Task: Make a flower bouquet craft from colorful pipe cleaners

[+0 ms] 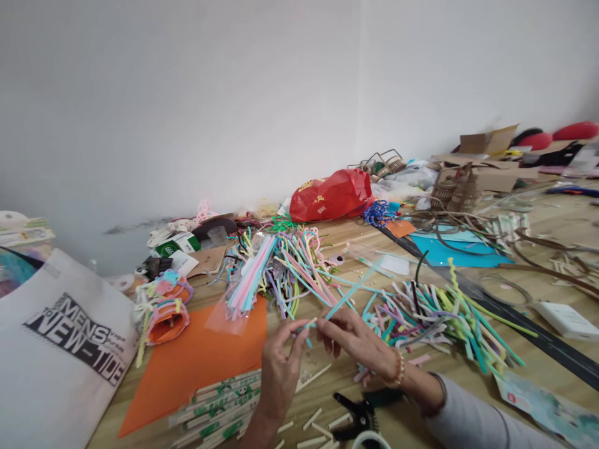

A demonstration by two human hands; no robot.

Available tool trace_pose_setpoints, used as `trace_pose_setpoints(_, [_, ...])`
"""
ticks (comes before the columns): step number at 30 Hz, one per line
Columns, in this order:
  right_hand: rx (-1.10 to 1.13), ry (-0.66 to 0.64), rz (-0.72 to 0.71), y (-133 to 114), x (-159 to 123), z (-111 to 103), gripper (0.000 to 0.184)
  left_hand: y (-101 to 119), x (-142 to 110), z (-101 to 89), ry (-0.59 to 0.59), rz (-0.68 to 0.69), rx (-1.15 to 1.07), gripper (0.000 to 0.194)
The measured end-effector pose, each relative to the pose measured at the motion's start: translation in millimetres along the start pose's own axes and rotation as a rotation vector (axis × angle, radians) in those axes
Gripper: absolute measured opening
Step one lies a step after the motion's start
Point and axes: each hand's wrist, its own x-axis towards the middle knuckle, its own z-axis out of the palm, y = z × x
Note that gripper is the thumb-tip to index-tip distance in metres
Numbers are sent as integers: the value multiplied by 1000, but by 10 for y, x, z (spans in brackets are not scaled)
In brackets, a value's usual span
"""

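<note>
pipe cleaners (421, 318) heaped on my wooden table (412, 399), long ones in one pile, shorter ones in another; right now my left hand (281, 368) and right hand (355, 343) pinch one blue pipe cleaner (349, 299), fingers nearly closed.

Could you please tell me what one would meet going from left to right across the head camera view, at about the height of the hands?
White printed tote bag, orange sheet, left hand and right hand holding a pale blue pipe cleaner, heap of cut pipe cleaners, white box.
</note>
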Motion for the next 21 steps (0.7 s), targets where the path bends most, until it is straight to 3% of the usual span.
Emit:
trace_pose_setpoints(3, [-164, 108, -181, 11, -29, 15, 26, -22, 51, 11, -47, -276, -267, 19])
trace_pose_setpoints(7, [-364, 138, -416, 71, -21, 5, 17, -83, 67, 49, -34, -422, -494, 26])
trace_pose_setpoints(14, [-654, -2, -535, 134, -11, -104, 20, -181, 63, 58, -74, -445, -497, 22])
trace_pose_setpoints(21, [-955, -88, -613, -32, -93, -148, 21, -167, 33, 112, -117, -393, -389, 17])
